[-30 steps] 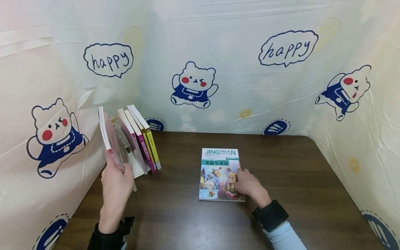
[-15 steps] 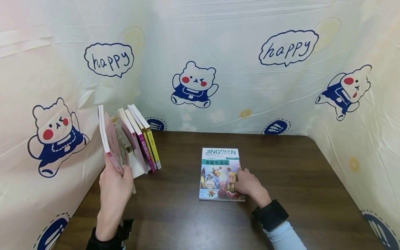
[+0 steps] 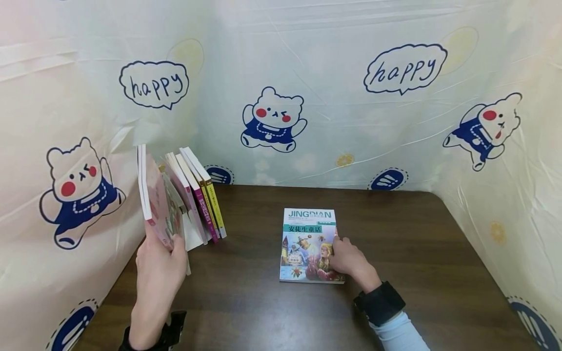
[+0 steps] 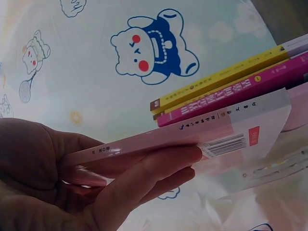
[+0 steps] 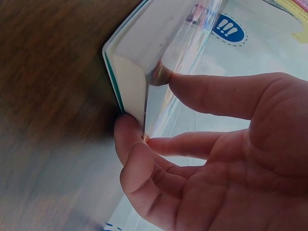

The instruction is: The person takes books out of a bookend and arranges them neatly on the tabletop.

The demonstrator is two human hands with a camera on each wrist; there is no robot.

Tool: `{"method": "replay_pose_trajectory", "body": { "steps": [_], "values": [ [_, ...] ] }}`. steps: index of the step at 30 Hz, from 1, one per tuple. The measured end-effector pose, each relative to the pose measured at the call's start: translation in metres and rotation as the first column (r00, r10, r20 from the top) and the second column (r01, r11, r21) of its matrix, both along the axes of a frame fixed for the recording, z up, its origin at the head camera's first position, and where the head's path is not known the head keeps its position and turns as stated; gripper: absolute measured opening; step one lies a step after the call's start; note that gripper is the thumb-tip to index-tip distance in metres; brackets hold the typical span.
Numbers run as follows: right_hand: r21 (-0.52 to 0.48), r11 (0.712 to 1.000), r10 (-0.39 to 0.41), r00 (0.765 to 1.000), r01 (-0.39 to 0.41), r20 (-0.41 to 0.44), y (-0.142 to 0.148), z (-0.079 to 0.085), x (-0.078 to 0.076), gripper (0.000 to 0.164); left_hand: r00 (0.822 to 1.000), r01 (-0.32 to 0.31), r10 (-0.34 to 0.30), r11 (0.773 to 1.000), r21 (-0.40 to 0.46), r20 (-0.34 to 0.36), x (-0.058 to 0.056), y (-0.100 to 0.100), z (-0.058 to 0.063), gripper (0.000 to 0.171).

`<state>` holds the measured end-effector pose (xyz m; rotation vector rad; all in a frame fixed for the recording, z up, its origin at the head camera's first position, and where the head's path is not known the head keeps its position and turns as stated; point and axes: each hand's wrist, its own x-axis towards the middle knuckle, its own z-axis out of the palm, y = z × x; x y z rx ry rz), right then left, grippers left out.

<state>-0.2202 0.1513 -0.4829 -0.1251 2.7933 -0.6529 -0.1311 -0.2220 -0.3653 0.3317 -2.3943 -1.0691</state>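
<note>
My left hand (image 3: 159,275) grips a thin pink book (image 3: 157,202) that stands upright at the left end of a leaning row. In the left wrist view the pink book (image 4: 192,132) shows its spine and a barcode, with fingers along its cover. My right hand (image 3: 352,260) holds the right edge of a paperback (image 3: 303,246) lying face up on the table, its cover lettered JINGDIAN. Seen from the right wrist, the thumb lies on the glossy cover of that paperback (image 5: 130,57), and other fingers curl under its edge.
Books with magenta (image 3: 204,209) and yellow (image 3: 215,209) spines lean together right of the pink book, a white one (image 3: 191,233) low among them. The brown table (image 3: 246,312) meets a printed cloth backdrop (image 3: 329,122) at the back and both sides.
My left hand has shifted slightly down and left, and the pink book has tipped a little with it. My right hand and the paperback have stayed put.
</note>
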Motion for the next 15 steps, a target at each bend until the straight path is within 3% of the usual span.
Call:
{"method": "replay_pose_trajectory", "body": {
  "steps": [15],
  "values": [
    [0.007, 1.0, 0.0, 1.0, 0.0, 0.007, -0.001, -0.002, -0.003, 0.064, 0.996, 0.077, -0.076, 0.997, -0.023, 0.042, 0.015, 0.006, 0.009, 0.064]
  ]
}}
